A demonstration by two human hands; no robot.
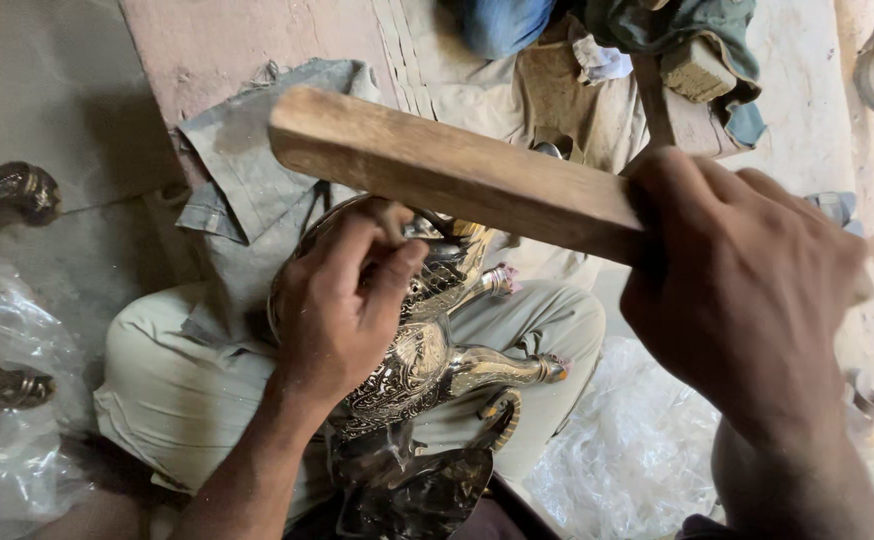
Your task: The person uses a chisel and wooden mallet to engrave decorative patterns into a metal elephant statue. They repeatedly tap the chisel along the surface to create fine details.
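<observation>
While the brass figure (427, 340) rests on the lap, we see both hands at work on it.
Our left hand (342, 305) pinches a small tool against its engraved top; our right hand (747, 285) wraps its fingers tight around a wooden block (457, 170) raised above it.

grey cloth (247, 170), clear plastic sheet (637, 450), dark metal piece (12, 190)

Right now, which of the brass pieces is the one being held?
The engraved brass figure on the lap, gripped by the left hand. The two dark brass pieces at the left edge, one upper and one lower, lie untouched on the floor.
</observation>
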